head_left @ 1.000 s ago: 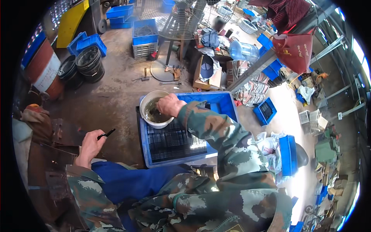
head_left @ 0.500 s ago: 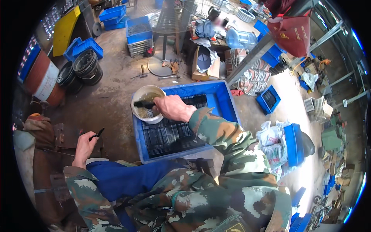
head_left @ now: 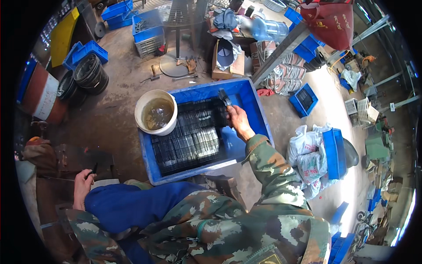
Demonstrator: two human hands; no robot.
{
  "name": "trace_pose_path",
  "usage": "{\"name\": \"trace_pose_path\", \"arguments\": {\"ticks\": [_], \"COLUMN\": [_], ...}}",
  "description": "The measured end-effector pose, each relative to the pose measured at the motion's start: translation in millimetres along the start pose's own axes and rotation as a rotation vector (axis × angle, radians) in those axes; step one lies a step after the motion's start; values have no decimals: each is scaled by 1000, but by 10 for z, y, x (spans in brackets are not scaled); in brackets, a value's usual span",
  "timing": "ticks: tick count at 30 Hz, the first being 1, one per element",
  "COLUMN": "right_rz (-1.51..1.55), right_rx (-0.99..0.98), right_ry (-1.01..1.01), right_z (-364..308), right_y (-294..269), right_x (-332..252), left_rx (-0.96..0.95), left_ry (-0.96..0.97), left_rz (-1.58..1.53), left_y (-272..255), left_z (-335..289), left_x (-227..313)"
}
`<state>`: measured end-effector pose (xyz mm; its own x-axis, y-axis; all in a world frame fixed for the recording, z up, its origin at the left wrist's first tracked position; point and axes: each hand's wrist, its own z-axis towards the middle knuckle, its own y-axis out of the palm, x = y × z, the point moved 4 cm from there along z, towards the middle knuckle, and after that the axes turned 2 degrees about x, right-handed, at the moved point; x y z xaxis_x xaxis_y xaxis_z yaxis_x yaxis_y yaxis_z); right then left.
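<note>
My left hand (head_left: pixel 82 187) is at the lower left, its fingers closed on a thin black strip (head_left: pixel 94 169). My right hand (head_left: pixel 238 119) grips a short, dark, brush-like tool (head_left: pixel 224 97) above the right part of a big blue tray (head_left: pixel 202 169); blur hides its exact kind. Rows of thin black pieces (head_left: pixel 189 136) lie packed in the tray, shiny in the middle. A whitish bucket (head_left: pixel 170 127) of murky, brownish liquid rests at the tray's left side, overlapping its rim.
Black buckets (head_left: pixel 91 77) and a red-and-white drum (head_left: pixel 44 99) stand at the left. A hammer (head_left: pixel 154 74) lies on the floor beyond the tray. A cardboard box (head_left: pixel 228 66) and a metal post (head_left: pixel 279 55) are behind. White sacks (head_left: pixel 307 160) lie at the right.
My right hand has lifted the dark tool out of the bucket and moved right, over the tray. My left hand, still holding the strip, has drawn slightly down and left.
</note>
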<state>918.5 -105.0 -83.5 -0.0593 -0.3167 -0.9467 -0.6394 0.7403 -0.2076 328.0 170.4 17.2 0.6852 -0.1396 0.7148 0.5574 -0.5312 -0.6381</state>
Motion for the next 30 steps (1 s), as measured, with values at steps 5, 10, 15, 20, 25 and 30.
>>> {"name": "trace_pose_path", "arguments": {"ticks": [5, 10, 15, 20, 25, 30], "right_rz": [215, 222, 205, 214, 181, 57], "right_rx": [72, 135, 157, 158, 105, 151], "right_ry": [233, 329, 427, 446, 483, 331], "right_z": [130, 294, 330, 394, 610, 875], "right_y": [-211, -367, -364, -288, -309, -333], "right_x": [476, 613, 824, 924, 931, 962], "left_rx": [-57, -82, -105, -87, -54, -79], "left_ry": [15, -88, -154, -192, -168, -272], "left_rz": [51, 30, 26, -5, -28, -7], "left_y": [-32, -8, 25, 3, 60, 94], "left_z": [14, 65, 10, -58, -92, -47], "left_x": [-215, -84, -34, -32, 115, 169]}}
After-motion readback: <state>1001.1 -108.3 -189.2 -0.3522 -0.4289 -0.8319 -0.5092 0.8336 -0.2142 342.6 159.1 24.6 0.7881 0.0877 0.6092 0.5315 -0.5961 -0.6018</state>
